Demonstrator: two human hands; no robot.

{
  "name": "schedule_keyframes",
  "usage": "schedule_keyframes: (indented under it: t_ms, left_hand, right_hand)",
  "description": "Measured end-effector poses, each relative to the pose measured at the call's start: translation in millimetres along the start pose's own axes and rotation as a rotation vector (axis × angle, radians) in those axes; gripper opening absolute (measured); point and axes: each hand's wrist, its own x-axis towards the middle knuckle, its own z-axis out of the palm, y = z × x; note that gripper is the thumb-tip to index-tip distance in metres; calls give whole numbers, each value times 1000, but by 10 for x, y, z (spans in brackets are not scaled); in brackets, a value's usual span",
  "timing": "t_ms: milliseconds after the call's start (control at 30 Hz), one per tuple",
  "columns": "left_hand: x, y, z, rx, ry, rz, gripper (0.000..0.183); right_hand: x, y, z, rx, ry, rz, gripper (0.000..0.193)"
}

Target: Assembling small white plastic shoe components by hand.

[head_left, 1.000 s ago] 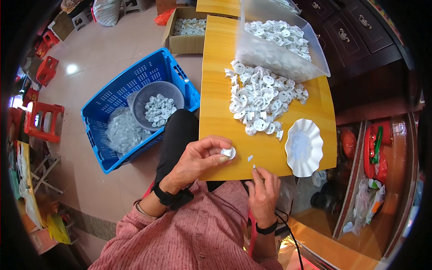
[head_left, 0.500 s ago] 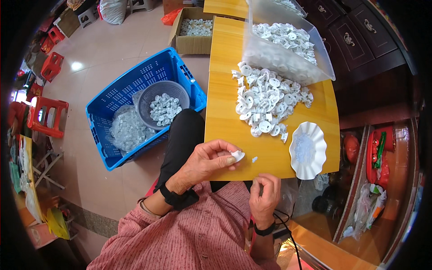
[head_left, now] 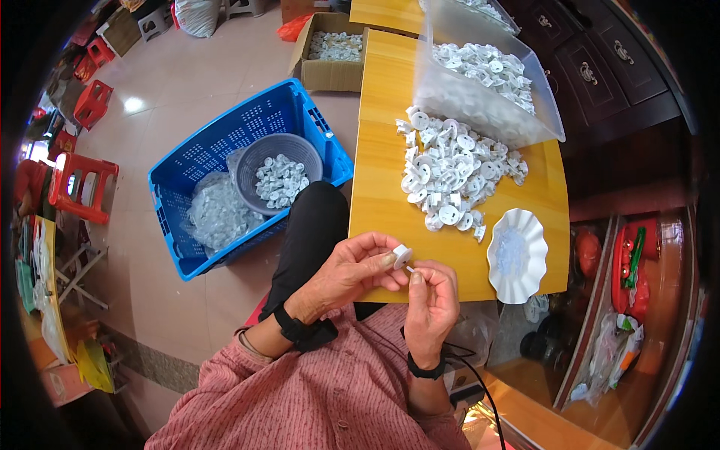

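Observation:
My left hand (head_left: 346, 271) pinches a white round plastic piece (head_left: 403, 256) with slots in its disc, just over the table's near edge. Close against it, my right hand (head_left: 433, 301) holds a small pale translucent bit (head_left: 410, 269) between thumb and forefinger. Whether that bit touches the disc, I cannot tell. Beyond both hands lies a loose heap of similar white pieces (head_left: 450, 176) on the yellow wooden table (head_left: 382, 142). A scalloped white dish (head_left: 534, 262) with small translucent bits in it stands to the right.
Behind the heap, a clear plastic bin (head_left: 480, 112) full of white pieces lies tilted. On the left floor, a blue crate (head_left: 176, 169) holds a grey basin (head_left: 244, 169) of pieces and plastic bags (head_left: 217, 217). A cardboard box (head_left: 330, 75) stands farther off. Dark cabinets (head_left: 600, 71) flank the right side.
My right hand has moved up to meet the left hand. The small translucent bit is gone from the tabletop, and one now shows in my right fingers. The white piece's disc has turned.

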Motion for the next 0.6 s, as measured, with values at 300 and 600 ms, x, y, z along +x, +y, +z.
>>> schedule_keyframes:
  t_ms: [300,600]
  left_hand:
    - [1,0,-4,-67,21,-17,31]
    - [8,-6,-12,-73,7,-17,30]
  right_hand:
    - [55,-36,49,21,25,-7,7]
    - [96,-60,91,0,40,-32,7]
